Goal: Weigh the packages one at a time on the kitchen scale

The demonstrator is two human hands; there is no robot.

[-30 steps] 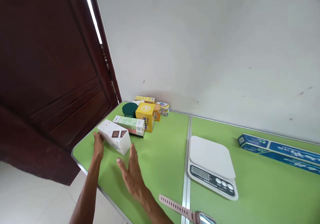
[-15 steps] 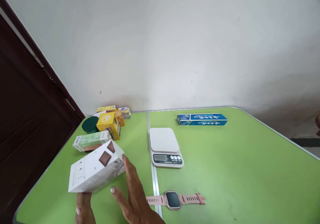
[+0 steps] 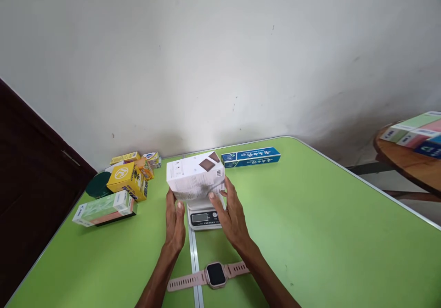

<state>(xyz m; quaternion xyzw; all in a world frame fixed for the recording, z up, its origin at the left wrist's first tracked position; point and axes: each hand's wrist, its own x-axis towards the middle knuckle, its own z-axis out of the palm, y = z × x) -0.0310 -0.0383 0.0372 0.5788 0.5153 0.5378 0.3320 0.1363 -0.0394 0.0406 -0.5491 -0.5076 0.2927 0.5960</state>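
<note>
A white box [image 3: 193, 179] with brown squares printed on it is held between both hands, over a white kitchen scale [image 3: 206, 220]. My left hand [image 3: 175, 221] grips its lower left end. My right hand [image 3: 230, 211] grips the right end, thumb against the front face. The box hides most of the scale's platform; whether it touches the platform I cannot tell. Below the scale, a pink smartwatch [image 3: 216, 274] lies stretched out on the table, its right strap end partly behind my right forearm.
On the left of the green table [image 3: 310, 234] stand a yellow box [image 3: 127, 179], a dark green round lid [image 3: 98, 185], a green-and-white carton [image 3: 105, 207] and small yellow boxes. A blue toothpaste box [image 3: 251, 157] lies at the back. More cartons [image 3: 418, 131] sit on a wooden stool [image 3: 406, 163] at right.
Both hands have carried the white box from the left side of the table to above the scale. The view has swung right, bringing in the wooden stool and its cartons.
</note>
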